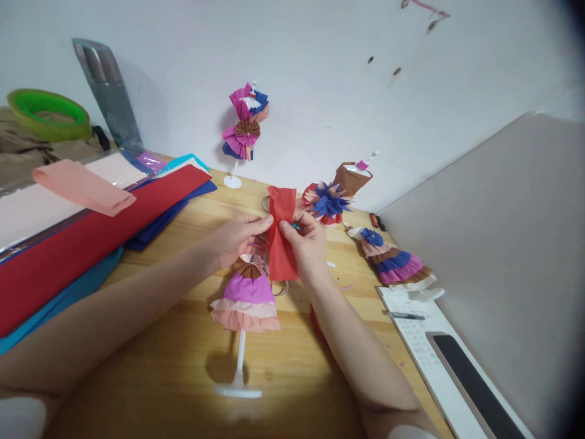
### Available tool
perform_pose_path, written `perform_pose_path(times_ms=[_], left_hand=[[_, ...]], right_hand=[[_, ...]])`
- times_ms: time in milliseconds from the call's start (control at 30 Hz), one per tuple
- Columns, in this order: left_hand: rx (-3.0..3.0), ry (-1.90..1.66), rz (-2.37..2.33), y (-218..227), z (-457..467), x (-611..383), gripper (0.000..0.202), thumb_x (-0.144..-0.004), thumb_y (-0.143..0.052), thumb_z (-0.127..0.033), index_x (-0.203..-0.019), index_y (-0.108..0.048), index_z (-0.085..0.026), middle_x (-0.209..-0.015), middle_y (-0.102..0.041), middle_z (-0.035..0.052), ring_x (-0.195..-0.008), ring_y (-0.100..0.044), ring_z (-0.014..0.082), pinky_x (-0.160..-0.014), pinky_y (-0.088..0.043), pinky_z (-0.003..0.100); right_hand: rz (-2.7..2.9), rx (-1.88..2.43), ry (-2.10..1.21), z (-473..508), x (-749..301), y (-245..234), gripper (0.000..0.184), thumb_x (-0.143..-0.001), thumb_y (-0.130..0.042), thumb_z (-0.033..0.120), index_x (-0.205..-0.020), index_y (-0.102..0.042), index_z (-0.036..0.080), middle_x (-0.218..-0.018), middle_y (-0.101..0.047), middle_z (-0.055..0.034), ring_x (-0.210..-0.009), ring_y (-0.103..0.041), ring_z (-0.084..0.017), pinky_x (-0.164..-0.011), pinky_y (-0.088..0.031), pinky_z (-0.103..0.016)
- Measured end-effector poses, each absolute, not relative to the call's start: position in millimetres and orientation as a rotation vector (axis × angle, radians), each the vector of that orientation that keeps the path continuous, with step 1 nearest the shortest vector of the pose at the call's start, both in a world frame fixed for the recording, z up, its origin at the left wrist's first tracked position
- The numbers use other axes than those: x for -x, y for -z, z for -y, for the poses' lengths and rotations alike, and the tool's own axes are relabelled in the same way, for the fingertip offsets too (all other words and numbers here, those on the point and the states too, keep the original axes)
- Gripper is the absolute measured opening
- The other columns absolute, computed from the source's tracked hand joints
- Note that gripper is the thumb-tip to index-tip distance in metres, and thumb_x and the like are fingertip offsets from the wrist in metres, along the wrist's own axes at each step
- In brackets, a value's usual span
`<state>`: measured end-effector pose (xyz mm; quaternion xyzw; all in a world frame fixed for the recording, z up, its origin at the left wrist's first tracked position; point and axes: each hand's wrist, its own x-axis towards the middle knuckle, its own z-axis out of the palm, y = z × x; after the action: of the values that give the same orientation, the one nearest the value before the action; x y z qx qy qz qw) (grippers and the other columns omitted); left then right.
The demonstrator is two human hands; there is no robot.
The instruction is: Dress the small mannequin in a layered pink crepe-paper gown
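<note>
Between my two hands hangs a strip of red crepe paper (pixel 284 256), held upright and slightly gathered at its middle. My left hand (pixel 242 238) pinches its left edge with thumb and fingertips. From the right, my right hand (pixel 308 238) grips the strip, thumb on the front and fingers curled behind. Just below my left hand stands a miniature dress form (pixel 238 366) on a white stand. It wears a pink and peach ruffled paper skirt (pixel 247 299) with a brown pleated fan (pixel 250 266) at the waist. The top of that form is hidden behind my hands and the strip.
Folded crepe paper sheets (pixel 105 244) lie on the left with a peach strip (pixel 85 186). Behind them are a bottle (pixel 112 97) and green tape roll (pixel 48 116). Other dressed forms (pixel 247 131) stand at the wall; another (pixel 393 259) lies right, near a phone (pixel 475 384).
</note>
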<state>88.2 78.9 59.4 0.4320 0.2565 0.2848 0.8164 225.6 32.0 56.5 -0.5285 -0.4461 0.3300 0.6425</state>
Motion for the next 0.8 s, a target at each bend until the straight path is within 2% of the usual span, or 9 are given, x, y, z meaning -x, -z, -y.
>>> perform_pose_path(times_ms=[133, 300, 433, 567, 700, 800], left_hand=[[-0.931, -0.678, -0.595, -63.4, -77.2, -87.2, 0.015, -0.082, -0.064, -0.024, -0.075, -0.062, -0.011, -0.068, -0.064, 0.0058, -0.057, -0.059, 0.0118, -0.054, -0.048, 0.021], [-0.982, -0.721, -0.638, -65.6, -75.6, -87.9, 0.022, -0.084, -0.061, -0.023, -0.065, -0.058, -0.012, -0.056, -0.058, 0.0015, -0.048, -0.055, 0.0097, -0.048, -0.043, 0.019], [-1.126, -0.754, -0.686, -65.4, -76.2, -88.1, 0.025, -0.084, -0.058, -0.024, -0.062, -0.058, -0.012, -0.052, -0.057, -0.0011, -0.040, -0.046, 0.0054, -0.043, -0.036, 0.016], [-1.362, -0.718, -0.748, -65.2, -77.9, -87.2, 0.029, -0.082, -0.054, -0.019, -0.053, -0.052, -0.013, -0.043, -0.049, -0.0045, -0.037, -0.043, 0.0049, -0.040, -0.031, 0.016], [-1.442, -0.603, -0.728, -66.4, -77.8, -87.2, 0.021, -0.079, -0.056, -0.025, -0.061, -0.055, -0.015, -0.045, -0.051, -0.0046, -0.037, -0.044, 0.0063, -0.039, -0.032, 0.017], [-1.469, -0.568, -0.739, -66.9, -80.0, -86.4, 0.013, -0.073, -0.061, -0.025, -0.066, -0.055, -0.016, -0.051, -0.056, -0.0037, -0.041, -0.048, 0.0076, -0.042, -0.035, 0.018]], right_hand=[[1.017, 1.178, -0.870, -31.5, -226.0, -53.1, 0.027, -0.061, -0.076, 0.039, -0.069, -0.056, 0.022, -0.065, -0.058, 0.0044, -0.056, -0.050, -0.011, -0.056, -0.043, -0.023], [1.007, 1.142, -1.013, -32.7, -230.2, -50.9, 0.034, -0.063, -0.077, 0.048, -0.071, -0.059, 0.020, -0.063, -0.056, 0.0035, -0.054, -0.047, -0.010, -0.050, -0.038, -0.022], [1.027, 1.154, -1.033, -32.7, -230.5, -53.4, 0.037, -0.059, -0.080, 0.047, -0.076, -0.064, 0.019, -0.065, -0.060, 0.0025, -0.053, -0.047, -0.010, -0.048, -0.036, -0.022], [0.992, 1.069, -1.039, -33.5, -230.2, -53.4, 0.034, -0.060, -0.080, 0.043, -0.081, -0.068, 0.019, -0.075, -0.065, 0.0014, -0.063, -0.054, -0.012, -0.058, -0.044, -0.024], [0.898, 1.124, -0.945, -35.6, -230.3, -49.3, 0.030, -0.054, -0.083, 0.037, -0.070, -0.066, 0.019, -0.066, -0.063, 0.0028, -0.057, -0.051, -0.011, -0.058, -0.044, -0.025], [0.919, 1.128, -0.914, -35.1, -234.3, -52.4, 0.029, -0.058, -0.081, 0.040, -0.071, -0.064, 0.020, -0.066, -0.063, 0.0024, -0.056, -0.052, -0.012, -0.057, -0.044, -0.026]])
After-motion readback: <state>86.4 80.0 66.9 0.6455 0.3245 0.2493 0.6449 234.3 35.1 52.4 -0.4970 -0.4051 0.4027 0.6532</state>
